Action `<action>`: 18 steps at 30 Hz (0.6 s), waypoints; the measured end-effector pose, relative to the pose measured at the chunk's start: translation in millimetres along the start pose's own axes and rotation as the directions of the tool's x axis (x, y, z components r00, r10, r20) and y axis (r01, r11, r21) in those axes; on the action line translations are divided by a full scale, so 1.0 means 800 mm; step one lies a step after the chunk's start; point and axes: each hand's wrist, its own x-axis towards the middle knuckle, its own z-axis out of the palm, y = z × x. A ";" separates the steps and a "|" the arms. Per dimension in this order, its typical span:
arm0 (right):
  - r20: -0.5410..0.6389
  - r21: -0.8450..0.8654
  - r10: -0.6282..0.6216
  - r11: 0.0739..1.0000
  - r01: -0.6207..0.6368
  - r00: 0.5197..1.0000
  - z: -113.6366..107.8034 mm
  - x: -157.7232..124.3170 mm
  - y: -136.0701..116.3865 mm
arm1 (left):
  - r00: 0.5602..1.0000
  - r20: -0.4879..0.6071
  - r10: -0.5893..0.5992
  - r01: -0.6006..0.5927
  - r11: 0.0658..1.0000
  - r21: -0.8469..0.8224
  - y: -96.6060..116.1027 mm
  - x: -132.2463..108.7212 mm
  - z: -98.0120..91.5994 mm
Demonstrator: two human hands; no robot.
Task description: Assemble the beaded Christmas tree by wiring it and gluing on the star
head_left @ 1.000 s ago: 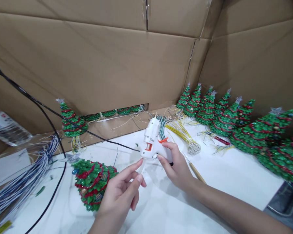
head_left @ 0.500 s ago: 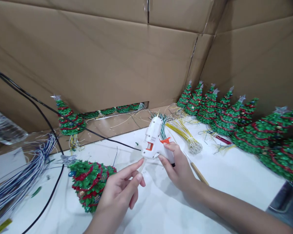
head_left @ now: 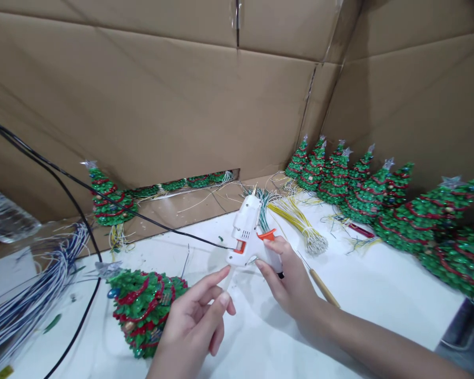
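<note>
A white glue gun (head_left: 248, 218) with an orange trigger (head_left: 267, 235) is held by its handle in my right hand (head_left: 290, 273), its nozzle pointing away from me. From the gun's rear end comes a translucent glue stick (head_left: 228, 278). My left hand (head_left: 199, 310) has its thumb and fingers around this stick, with the index fingertip close to the gun's back. Beside my left wrist a decorated green Christmas tree (head_left: 148, 308) leans on the white table, partly covered by the hand.
Several more trees (head_left: 365, 195) line the right side, and one tree (head_left: 108, 200) stands at the back left. Bundles of yellow wires (head_left: 298, 221) and blue-white wires (head_left: 35, 295) lie about. A black cable (head_left: 73, 337) crosses the left. An awl (head_left: 324, 287) lies right of the gun.
The whole view has shifted slightly, with things sitting a little lower in the picture. Both hands keep nearly the same hold on the glue gun and its stick.
</note>
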 end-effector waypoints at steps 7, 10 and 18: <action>0.020 0.018 -0.012 1.000 0.012 1.000 0.000 -0.002 0.003 | 0.999 -0.001 -0.043 0.043 0.998 -0.043 0.003 -0.010 0.006; 0.015 0.040 0.005 0.999 -0.006 1.000 -0.002 0.000 0.001 | 0.999 0.017 -0.048 0.049 0.996 -0.076 -0.002 -0.009 0.006; 0.137 0.086 0.141 0.984 -0.154 0.980 -0.013 0.009 0.010 | 0.989 0.139 -0.047 0.055 0.997 -0.054 -0.019 -0.010 0.005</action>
